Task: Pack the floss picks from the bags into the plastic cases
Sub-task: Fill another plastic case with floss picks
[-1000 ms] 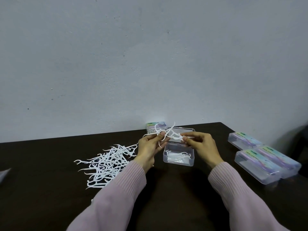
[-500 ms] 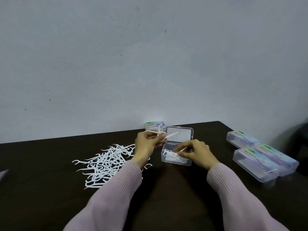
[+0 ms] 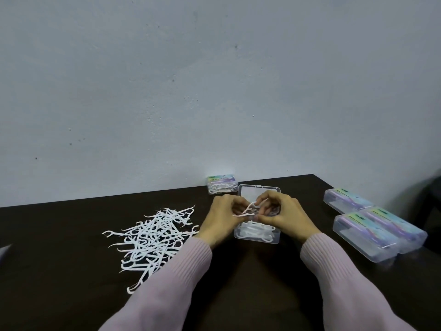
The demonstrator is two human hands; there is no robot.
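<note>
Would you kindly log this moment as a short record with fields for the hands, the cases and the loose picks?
left hand: pinching floss picks above the open case
right hand: pinching the same picks
open case: lid up, some picks inside
loose pile: on the table, left of the hands
closed cases: three, right side
far case: by the wall
</note>
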